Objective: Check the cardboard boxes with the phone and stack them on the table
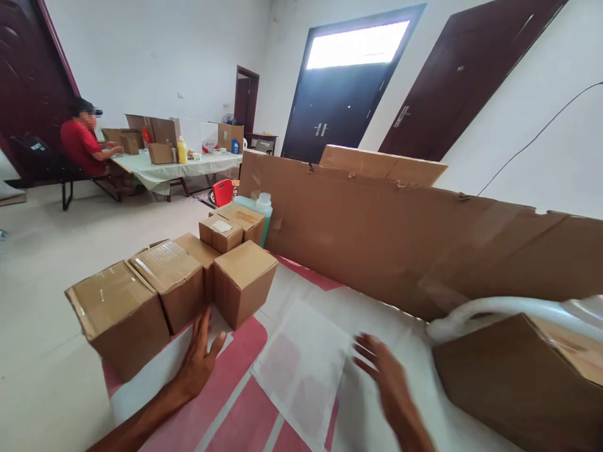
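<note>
The left hand (200, 358) lies flat on the worktop (226, 408), fingers spread and empty, sealed cartons (179, 282) just beyond them. The right hand (384, 376) hovers open, holding nothing; a clear plastic sheet (301, 364) lies just left of its fingers.

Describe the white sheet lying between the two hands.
The sheet is thin, white and slightly see-through, so the pink stripes of the table cover show faintly through it. It looks like paper or plastic film. It lies flat and askew on the table. The right hand reaches its edge with open fingers; the left hand lies apart.
</note>
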{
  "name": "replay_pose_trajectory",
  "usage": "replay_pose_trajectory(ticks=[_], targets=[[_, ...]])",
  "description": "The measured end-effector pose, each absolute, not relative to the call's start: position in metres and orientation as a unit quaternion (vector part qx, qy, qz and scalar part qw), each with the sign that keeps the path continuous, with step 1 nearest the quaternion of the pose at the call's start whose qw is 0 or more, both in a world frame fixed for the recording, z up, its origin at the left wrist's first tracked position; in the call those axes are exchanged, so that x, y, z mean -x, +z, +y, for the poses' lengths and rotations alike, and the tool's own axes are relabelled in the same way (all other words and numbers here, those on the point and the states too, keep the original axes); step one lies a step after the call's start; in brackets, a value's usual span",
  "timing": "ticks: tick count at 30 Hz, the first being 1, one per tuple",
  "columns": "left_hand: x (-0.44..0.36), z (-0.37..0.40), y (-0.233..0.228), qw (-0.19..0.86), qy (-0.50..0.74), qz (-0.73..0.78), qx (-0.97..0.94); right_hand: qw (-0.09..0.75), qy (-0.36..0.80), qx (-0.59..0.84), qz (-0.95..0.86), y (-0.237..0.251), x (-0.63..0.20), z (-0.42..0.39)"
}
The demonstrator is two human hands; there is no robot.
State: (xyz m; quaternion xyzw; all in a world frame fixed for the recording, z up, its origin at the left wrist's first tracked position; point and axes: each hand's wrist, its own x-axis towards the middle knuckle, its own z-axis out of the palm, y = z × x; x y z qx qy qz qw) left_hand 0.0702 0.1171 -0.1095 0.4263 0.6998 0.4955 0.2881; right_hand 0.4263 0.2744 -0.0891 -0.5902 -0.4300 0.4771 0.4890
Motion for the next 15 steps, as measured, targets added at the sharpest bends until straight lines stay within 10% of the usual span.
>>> replay_pose_trajectory(ticks=[7,15], targets=[[-0.073,0.158,-0.132,0.289,0.531,0.652,-0.457,0.468,0.524,0.435,-0.563,-0.097,-0.21,0.291],[-0.039,0.114,-0.132,0.4,0.552,0.607,-0.409,0.441,0.434,0.469,-0.63,-0.085,-0.249,0.164]])
